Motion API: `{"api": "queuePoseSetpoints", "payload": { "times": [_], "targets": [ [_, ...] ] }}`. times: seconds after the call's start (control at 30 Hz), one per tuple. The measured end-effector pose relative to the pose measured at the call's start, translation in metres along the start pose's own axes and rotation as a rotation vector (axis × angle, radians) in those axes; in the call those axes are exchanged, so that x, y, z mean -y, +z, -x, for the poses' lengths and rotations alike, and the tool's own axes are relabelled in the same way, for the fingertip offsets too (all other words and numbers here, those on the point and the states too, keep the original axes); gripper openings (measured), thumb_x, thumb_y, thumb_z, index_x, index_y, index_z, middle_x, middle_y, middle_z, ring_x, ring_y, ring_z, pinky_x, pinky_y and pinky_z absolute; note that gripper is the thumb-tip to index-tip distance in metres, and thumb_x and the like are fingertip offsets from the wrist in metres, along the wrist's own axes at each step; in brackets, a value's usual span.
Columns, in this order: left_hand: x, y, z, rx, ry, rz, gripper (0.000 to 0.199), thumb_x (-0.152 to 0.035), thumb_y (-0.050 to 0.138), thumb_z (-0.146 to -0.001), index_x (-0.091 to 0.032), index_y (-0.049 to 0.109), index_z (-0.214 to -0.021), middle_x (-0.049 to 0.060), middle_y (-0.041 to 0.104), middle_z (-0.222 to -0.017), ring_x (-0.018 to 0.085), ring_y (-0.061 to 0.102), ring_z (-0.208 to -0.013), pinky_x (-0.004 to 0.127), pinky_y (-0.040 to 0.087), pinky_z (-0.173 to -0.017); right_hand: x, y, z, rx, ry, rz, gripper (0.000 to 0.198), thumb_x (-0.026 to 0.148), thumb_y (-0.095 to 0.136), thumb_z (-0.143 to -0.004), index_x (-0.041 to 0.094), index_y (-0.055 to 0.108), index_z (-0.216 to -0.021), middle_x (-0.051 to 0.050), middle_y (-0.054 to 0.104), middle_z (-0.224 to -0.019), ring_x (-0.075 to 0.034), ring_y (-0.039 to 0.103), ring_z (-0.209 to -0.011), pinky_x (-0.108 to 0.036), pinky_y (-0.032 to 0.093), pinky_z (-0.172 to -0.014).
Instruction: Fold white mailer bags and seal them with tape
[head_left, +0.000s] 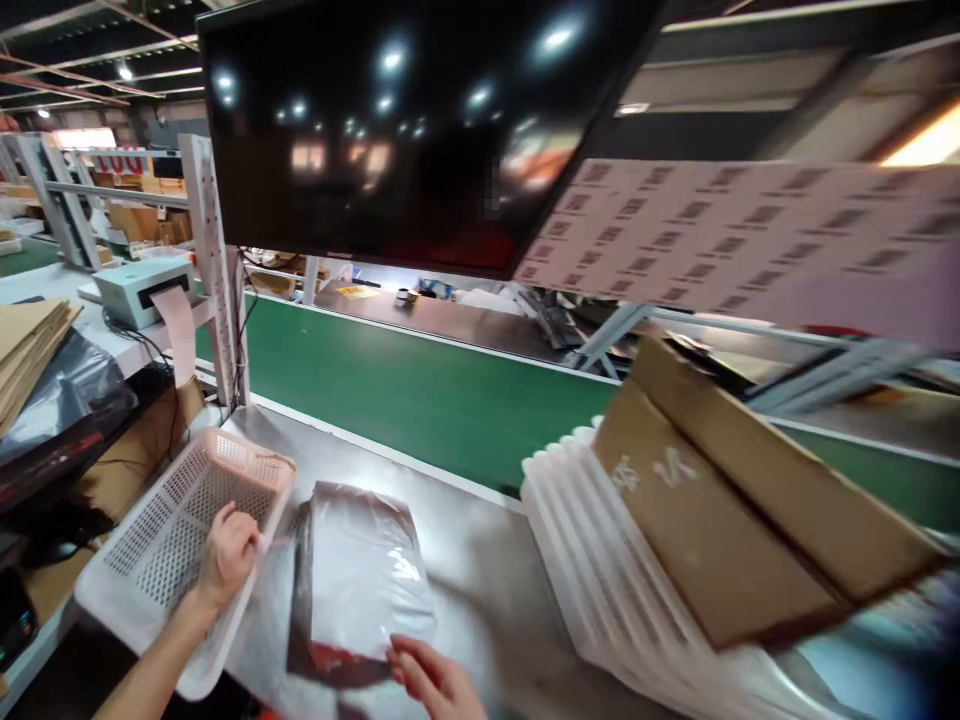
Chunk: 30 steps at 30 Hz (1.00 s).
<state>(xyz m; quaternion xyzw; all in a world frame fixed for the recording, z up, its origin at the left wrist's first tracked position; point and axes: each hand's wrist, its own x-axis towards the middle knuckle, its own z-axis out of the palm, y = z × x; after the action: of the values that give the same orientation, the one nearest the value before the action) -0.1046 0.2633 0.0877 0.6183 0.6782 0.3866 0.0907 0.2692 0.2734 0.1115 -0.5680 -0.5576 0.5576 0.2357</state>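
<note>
My left hand [227, 552] rests on the right rim of a pink perforated plastic basket [161, 540] at the table's left, fingers curled over the edge. Beside it lies a clear plastic bag with a dark garment inside [352, 580], flat on the steel table [480, 560]. My right hand [431, 678] touches the bag's near edge, fingers loosely bent on the plastic. Whether it pinches the bag is hard to tell.
A stack of white trays [600, 580] topped with flat cardboard boxes [742, 510] fills the right. A green conveyor belt [420, 390] runs behind the table. Overhead hang a dark monitor [420, 130] and a barcode label sheet [750, 230]. A label printer [142, 285] stands at the left.
</note>
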Motion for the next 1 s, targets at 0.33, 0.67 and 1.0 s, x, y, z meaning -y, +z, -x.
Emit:
{"api": "queuePoseSetpoints", "payload": {
  "times": [0.33,0.67,1.0],
  "targets": [
    [-0.159,0.047,0.063,-0.257,0.421,0.346,0.028,-0.01,0.055,-0.091,-0.03,0.074,-0.085,0.006,0.076,-0.12,0.027,0.065,-0.131,0.057,0.048,-0.121,0.072,0.011,0.002,0.017,-0.208,-0.326,0.053,0.069,0.08,-0.073,0.018,0.068,-0.071,0.004,0.058,-0.059,-0.01,0.047,-0.056,-0.025,0.039,-0.058],
    [-0.198,0.05,0.031,0.233,-0.4,0.891,0.044,-0.06,0.078,-0.08,-0.016,0.08,-0.087,0.007,0.08,-0.081,0.02,0.072,-0.077,0.029,0.057,-0.073,0.076,0.002,0.028,-0.082,-0.499,0.041,0.026,0.04,0.063,-0.09,0.02,0.076,-0.1,-0.002,0.074,-0.075,-0.017,0.064,-0.068,-0.028,0.049,-0.064],
    [-0.207,0.047,0.047,0.35,-0.415,0.86,0.05,-0.066,0.077,-0.08,-0.016,0.082,-0.086,0.005,0.076,-0.076,0.015,0.064,-0.067,0.025,0.051,-0.063,0.06,-0.012,0.039,-0.176,-0.918,0.247,0.021,0.021,0.053,-0.1,0.021,0.074,-0.096,-0.006,0.075,-0.087,-0.017,0.072,-0.081,-0.026,0.058,-0.072]
  ]
}}
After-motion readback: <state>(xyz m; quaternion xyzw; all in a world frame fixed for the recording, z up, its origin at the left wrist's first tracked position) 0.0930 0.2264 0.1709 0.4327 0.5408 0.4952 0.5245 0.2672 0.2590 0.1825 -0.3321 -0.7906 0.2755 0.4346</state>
